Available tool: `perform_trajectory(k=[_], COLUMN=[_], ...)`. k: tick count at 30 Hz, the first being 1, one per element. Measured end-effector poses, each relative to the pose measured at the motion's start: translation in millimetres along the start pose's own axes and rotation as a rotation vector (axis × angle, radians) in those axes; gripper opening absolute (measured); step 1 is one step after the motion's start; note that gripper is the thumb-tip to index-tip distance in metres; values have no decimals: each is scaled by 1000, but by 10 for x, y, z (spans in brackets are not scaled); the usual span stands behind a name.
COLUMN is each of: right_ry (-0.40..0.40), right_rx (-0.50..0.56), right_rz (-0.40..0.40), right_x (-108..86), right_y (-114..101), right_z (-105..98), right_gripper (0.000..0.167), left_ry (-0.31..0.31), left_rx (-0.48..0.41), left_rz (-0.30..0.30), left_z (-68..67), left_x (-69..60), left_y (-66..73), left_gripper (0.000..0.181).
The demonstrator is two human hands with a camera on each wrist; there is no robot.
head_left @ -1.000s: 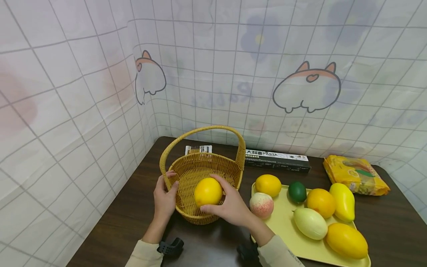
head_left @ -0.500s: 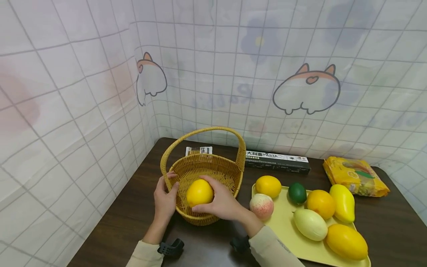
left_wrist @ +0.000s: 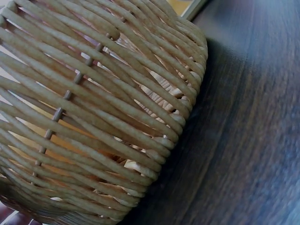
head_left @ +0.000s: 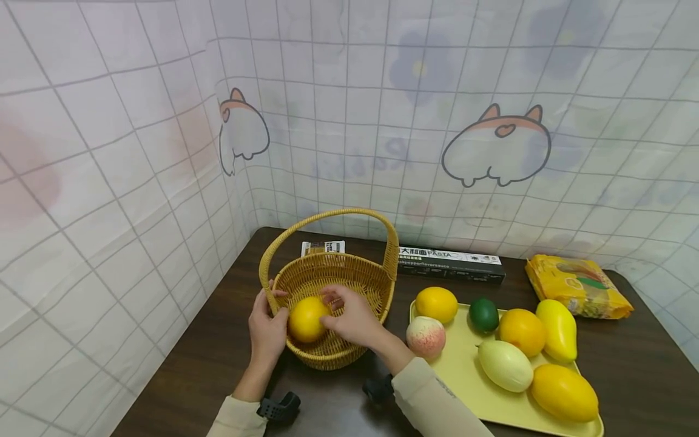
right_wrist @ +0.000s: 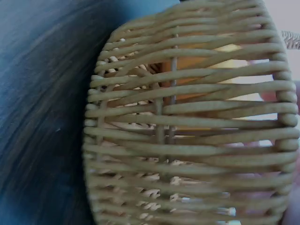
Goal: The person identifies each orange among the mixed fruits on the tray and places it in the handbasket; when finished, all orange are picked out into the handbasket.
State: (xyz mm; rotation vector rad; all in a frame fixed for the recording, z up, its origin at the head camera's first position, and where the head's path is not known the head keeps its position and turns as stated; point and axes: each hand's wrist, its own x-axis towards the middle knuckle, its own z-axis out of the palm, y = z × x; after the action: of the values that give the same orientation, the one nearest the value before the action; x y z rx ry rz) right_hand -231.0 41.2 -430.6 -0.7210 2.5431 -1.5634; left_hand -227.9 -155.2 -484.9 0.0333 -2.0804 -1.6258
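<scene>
A yellow wicker basket [head_left: 327, 364] with a tall arched handle stands on the dark table. My left hand [head_left: 267, 331] grips its left rim at the foot of the handle, thumb inside. Low in the basket, on the left, lies a round yellow-orange fruit [head_left: 307, 320], perhaps an orange or a lemon. Just right of it, over the basket, is my right hand [head_left: 355, 318], fingers loosely bent and off the fruit; whether the thumb still touches it I cannot tell. Basket weave [left_wrist: 93, 93] fills the left wrist view; in the right wrist view, the basket wall [right_wrist: 187, 108] hides most of the hand.
Right of the basket a pale yellow tray [head_left: 464, 388] holds several fruits, among them a peach [head_left: 426, 337], a mango [head_left: 558, 331] and a green fruit [head_left: 483, 315]. Behind are a pasta box [head_left: 450, 265], a small packet [head_left: 323, 247] and a yellow bag [head_left: 579, 286].
My right hand has carried the round fruit leftward and down into the basket, then let it go and drawn slightly off to the right. The left hand has kept its grip on the basket.
</scene>
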Motion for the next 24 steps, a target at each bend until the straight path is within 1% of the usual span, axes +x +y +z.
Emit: perform_trajectory(k=[7, 11, 14, 17, 20, 24], right_ry=[-43, -74, -102, -114, -113, -104], right_rx=[-59, -61, -64, -69, -67, -109], right_rz=[53, 88, 99, 105, 105, 90], right_x=[79, 126, 158, 178, 180, 146], right_y=[15, 18, 21, 25, 29, 36], right_z=[42, 55, 65, 74, 79, 91], right_gripper=[48, 54, 60, 62, 62, 63], left_ry=[15, 14, 10, 6, 11, 18], left_rx=[8, 11, 9, 1, -11, -16], left_rz=[6, 13, 14, 12, 5, -9], left_z=[7, 9, 9, 5, 0, 7], left_x=[9, 19, 26, 31, 26, 7], left_y=[-21, -23, -26, -30, -28, -16], left_gripper=[24, 25, 26, 26, 25, 24])
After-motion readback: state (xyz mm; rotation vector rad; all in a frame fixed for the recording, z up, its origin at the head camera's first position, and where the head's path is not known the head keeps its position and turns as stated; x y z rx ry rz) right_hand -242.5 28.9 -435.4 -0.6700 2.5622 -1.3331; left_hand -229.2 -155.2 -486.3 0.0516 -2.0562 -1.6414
